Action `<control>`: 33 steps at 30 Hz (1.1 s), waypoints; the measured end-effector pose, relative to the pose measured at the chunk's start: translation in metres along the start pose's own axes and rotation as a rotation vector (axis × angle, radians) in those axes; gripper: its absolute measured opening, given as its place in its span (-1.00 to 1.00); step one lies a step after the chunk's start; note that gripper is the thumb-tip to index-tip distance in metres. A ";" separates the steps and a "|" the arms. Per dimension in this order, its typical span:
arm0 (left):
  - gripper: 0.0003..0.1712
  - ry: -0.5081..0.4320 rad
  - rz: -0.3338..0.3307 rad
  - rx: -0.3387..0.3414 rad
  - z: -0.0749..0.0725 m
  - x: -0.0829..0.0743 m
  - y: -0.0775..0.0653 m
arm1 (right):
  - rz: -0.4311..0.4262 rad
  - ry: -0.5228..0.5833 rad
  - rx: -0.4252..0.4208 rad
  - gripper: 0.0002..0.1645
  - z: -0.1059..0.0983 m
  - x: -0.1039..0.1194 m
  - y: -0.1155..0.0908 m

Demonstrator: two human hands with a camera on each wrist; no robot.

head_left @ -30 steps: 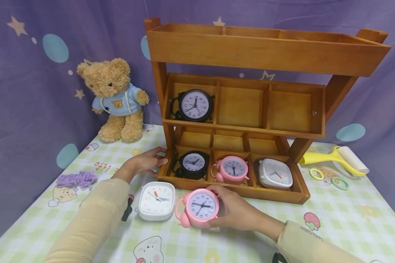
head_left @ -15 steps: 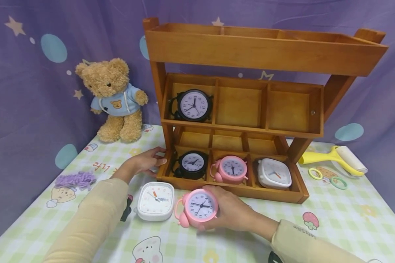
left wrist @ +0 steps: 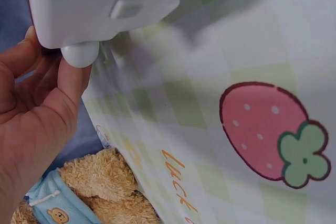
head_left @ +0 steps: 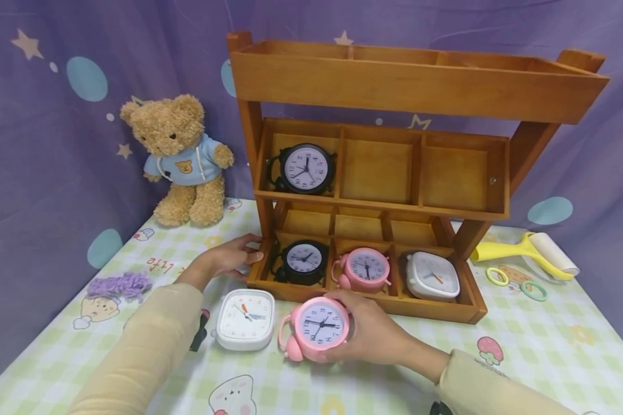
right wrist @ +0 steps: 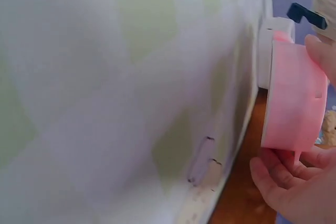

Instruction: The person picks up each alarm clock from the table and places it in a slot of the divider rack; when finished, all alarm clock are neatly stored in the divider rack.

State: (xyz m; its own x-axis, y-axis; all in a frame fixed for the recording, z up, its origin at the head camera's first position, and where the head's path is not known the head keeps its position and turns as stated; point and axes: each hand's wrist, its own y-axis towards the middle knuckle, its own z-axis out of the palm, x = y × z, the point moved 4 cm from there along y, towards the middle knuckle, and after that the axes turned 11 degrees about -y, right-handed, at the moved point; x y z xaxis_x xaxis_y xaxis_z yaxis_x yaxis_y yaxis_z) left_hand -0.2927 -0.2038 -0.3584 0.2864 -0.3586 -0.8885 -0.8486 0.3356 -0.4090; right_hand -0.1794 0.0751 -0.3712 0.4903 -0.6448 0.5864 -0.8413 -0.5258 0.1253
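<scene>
My right hand point(head_left: 376, 328) grips a pink alarm clock point(head_left: 322, 324) by its right side, thumb at the near edge and fingers at the far edge. The clock's face points up, in front of the wooden rack's bottom tray. In the right wrist view the pink clock point(right wrist: 294, 95) shows its side between thumb and fingers. At the tray's left end, my left hand point(head_left: 228, 257) holds the side of the wooden rack point(head_left: 420, 308). A white square alarm clock point(head_left: 246, 320) lies on the cloth left of the pink one; its casing point(left wrist: 89, 9) partly hides the left hand in the left wrist view.
The bottom tray holds a black clock point(head_left: 303, 262), a second pink clock point(head_left: 366, 270) and a second white clock point(head_left: 433, 275). Another black clock point(head_left: 306, 168) sits in the middle tier. A teddy bear point(head_left: 181, 161), purple fuzzy band point(head_left: 119, 284) and lint roller point(head_left: 529, 251) surround the rack.
The pink clock in my right hand has shifted slightly right, away from the white clock on the cloth. My left hand stays at the rack's side.
</scene>
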 end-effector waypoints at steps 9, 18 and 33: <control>-0.37 -0.007 -0.004 0.004 0.000 0.001 0.001 | -0.017 -0.018 -0.027 0.18 -0.029 0.007 -0.010; -0.36 0.001 -0.007 0.002 0.000 0.001 0.001 | -0.001 -0.069 -0.124 0.19 -0.074 0.005 -0.019; -0.36 0.017 0.011 -0.006 -0.001 0.002 0.000 | -0.059 -0.188 -0.365 0.19 -0.145 0.003 -0.016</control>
State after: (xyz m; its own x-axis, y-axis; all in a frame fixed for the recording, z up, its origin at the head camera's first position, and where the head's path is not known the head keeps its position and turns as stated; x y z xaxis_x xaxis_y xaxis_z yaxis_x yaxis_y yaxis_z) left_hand -0.2929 -0.2052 -0.3601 0.2698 -0.3699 -0.8890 -0.8543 0.3340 -0.3982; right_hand -0.1972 0.1624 -0.2556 0.5448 -0.7274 0.4173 -0.8193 -0.3555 0.4499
